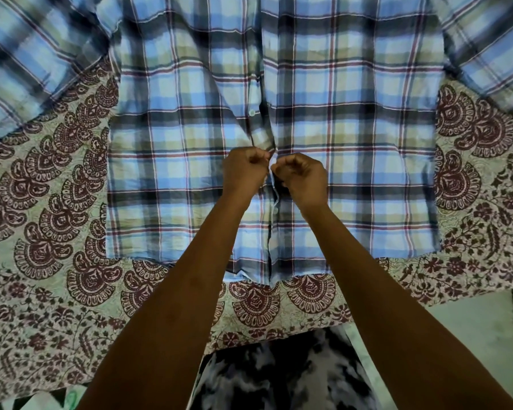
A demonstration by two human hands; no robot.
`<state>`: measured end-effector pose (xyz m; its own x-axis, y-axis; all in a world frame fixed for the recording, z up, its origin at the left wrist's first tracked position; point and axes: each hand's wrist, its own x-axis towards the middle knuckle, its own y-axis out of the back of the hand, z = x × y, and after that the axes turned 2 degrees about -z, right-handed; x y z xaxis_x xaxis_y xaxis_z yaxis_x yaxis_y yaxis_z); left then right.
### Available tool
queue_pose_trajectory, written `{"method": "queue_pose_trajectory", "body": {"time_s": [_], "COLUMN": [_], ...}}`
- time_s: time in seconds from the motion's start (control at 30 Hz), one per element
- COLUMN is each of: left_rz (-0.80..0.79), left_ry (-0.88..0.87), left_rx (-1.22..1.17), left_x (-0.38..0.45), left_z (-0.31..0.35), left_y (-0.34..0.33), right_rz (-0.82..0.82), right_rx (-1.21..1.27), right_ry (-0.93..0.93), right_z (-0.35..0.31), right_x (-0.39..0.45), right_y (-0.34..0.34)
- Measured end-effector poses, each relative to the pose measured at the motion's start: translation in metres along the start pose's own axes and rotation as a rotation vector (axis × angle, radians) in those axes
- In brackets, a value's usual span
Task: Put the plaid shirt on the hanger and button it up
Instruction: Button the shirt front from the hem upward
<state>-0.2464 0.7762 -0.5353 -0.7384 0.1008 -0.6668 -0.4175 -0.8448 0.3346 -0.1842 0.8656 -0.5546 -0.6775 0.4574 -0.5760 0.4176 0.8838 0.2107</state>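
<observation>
While one plaid shirt [338, 119] lies flat, two hands, left hand [243, 170], right hand [302, 179], fingers pinching its placket [271, 161]

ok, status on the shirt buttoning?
Left hand and right hand pinching the placket of the blue plaid cotton shirt, mid-front. White button above undone. Hanger not visible. Nothing obstructing.
</observation>
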Motion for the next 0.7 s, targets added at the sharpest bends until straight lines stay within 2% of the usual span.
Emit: {"method": "queue_pose_trajectory", "body": {"time_s": [0.13, 0.33, 0.43, 0.7], "left_rz": [0.044, 0.114, 0.099, 0.115], "left_ry": [0.07, 0.074, 0.073, 0.071], "left_rx": [-0.065, -0.15, -0.213, -0.191], "left_x": [-0.004, -0.003, -0.003, -0.003], "left_z": [0.003, -0.001, -0.003, -0.007], "left_y": [-0.006, -0.01, -0.01, -0.016], "right_rz": [0.069, 0.201, 0.224, 0.225], "right_rx": [-0.163, -0.153, -0.156, -0.078], "right_ry": [0.112, 0.197, 0.191, 0.102], "right_z": [0.0, 0.004, 0.008, 0.008], "right_x": [-0.01, -0.02, -0.02, -0.017], "right_y": [-0.01, -0.022, -0.025, -0.023]}}
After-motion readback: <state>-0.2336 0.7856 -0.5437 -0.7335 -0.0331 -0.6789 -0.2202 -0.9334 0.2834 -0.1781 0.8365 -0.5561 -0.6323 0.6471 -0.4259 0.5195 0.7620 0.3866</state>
